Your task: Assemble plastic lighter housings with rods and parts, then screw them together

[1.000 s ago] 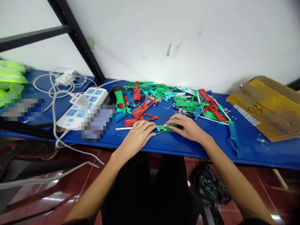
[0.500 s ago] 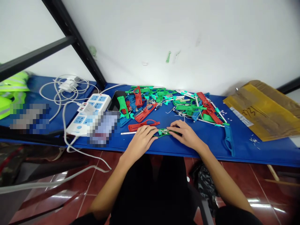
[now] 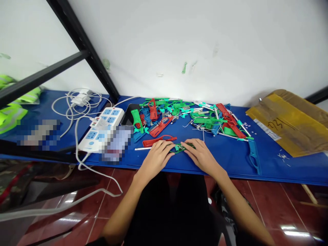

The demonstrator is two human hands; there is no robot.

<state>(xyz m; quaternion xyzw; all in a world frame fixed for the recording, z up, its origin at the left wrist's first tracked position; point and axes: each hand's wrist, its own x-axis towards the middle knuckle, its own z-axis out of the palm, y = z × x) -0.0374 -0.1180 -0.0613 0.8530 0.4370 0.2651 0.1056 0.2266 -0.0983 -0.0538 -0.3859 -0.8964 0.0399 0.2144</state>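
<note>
In front of me, low over the blue table, is an open green long-nosed lighter casing point(image 3: 178, 148) with small parts inside. Its thin metal tube point(image 3: 142, 149) seems to stick out to the left, beyond my fingers. My left hand point(image 3: 157, 155) is closed on the casing's left part, thumb below and fingers above. On the right end, my right hand point(image 3: 201, 153) grips with bent fingers, its fingertips at the small parts in the middle. What those fingertips pinch is hidden. Just behind my left hand lies a red lighter casing point(image 3: 160, 140).
Behind my hands spreads a pile of red, green and blue lighter parts point(image 3: 176, 111). A power strip point(image 3: 102, 128) with white cables stands left, a phone point(image 3: 128, 115) beside it. On the right lie a blue lighter casing point(image 3: 253, 155) and a taped cardboard box point(image 3: 289, 123).
My right hand has shifted left along the green casing, closer to my left hand, and covers more of it. The whole view has tilted slightly.
</note>
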